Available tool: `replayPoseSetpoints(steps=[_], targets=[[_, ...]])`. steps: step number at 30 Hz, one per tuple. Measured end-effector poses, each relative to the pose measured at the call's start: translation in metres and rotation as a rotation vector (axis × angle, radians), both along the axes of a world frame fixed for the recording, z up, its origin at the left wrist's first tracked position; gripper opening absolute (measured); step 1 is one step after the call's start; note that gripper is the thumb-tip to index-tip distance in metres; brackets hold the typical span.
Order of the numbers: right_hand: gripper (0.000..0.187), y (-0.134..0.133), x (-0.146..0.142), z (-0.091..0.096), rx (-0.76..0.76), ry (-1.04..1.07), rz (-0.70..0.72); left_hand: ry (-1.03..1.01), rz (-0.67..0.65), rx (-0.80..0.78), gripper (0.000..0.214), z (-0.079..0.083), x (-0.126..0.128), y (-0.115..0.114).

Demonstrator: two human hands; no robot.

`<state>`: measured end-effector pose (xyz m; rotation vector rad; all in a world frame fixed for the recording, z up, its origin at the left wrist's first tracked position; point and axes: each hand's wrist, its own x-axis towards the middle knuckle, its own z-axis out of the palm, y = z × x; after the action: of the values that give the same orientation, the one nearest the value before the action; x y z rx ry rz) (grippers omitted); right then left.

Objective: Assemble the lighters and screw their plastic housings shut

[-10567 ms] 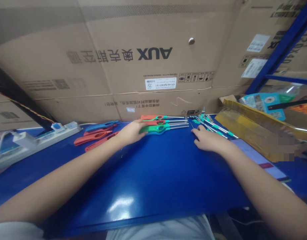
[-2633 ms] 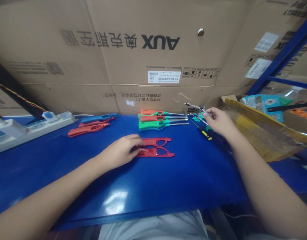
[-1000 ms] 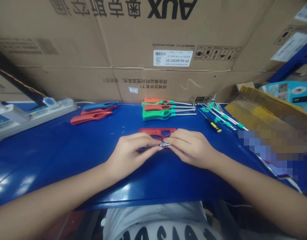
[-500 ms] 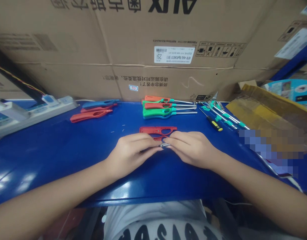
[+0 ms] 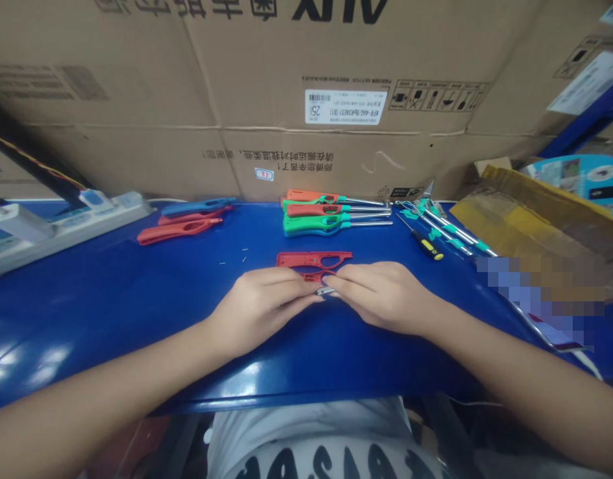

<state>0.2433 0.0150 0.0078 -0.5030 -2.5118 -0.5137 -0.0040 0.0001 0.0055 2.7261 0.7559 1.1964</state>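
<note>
My left hand (image 5: 266,296) is closed, its fingertips pinching a small silvery metal part (image 5: 325,291). From the other side my right hand (image 5: 381,293) grips the same part, thumb and fingers pressed together. Most of it is hidden by the fingers. Just beyond it, a red lighter casing half (image 5: 319,275) with a trigger loop lies partly under my fingertips; whether I hold it too, I cannot tell. Another red casing half (image 5: 311,258), its inside facing up, rests a little farther back on the blue table (image 5: 136,319).
Stick lighters (image 5: 313,223) in orange, red and green lie at the back, with metal tubes (image 5: 450,229) and a yellow-black screwdriver (image 5: 427,246) to their right. Several casings (image 5: 179,230) and a power strip (image 5: 111,209) sit left. A cardboard box (image 5: 236,80) stands behind; small pins (image 5: 245,259) lie loose.
The silvery part has turned slightly between my fingertips and shows a little more. My hands stay in nearly the same place; the whole view has shifted slightly.
</note>
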Motion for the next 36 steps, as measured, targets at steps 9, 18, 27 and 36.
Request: replayPoseSetpoints(steps=[9,18,27,36], targets=[[0.023,-0.001,-0.003,0.001,0.023,0.003,0.019,0.048,0.002,0.122,0.011,0.000,-0.003,-0.001],[0.020,-0.001,0.000,0.000,0.058,0.057,-0.024,-0.099,0.044,-0.135,0.010,0.009,0.004,-0.002],[0.019,-0.001,-0.001,0.002,0.007,0.061,0.014,-0.064,-0.010,-0.079,0.013,0.006,0.001,0.000],[0.023,-0.002,-0.001,0.000,-0.092,-0.006,0.025,-0.022,-0.026,-0.085,0.007,0.006,0.001,-0.001]])
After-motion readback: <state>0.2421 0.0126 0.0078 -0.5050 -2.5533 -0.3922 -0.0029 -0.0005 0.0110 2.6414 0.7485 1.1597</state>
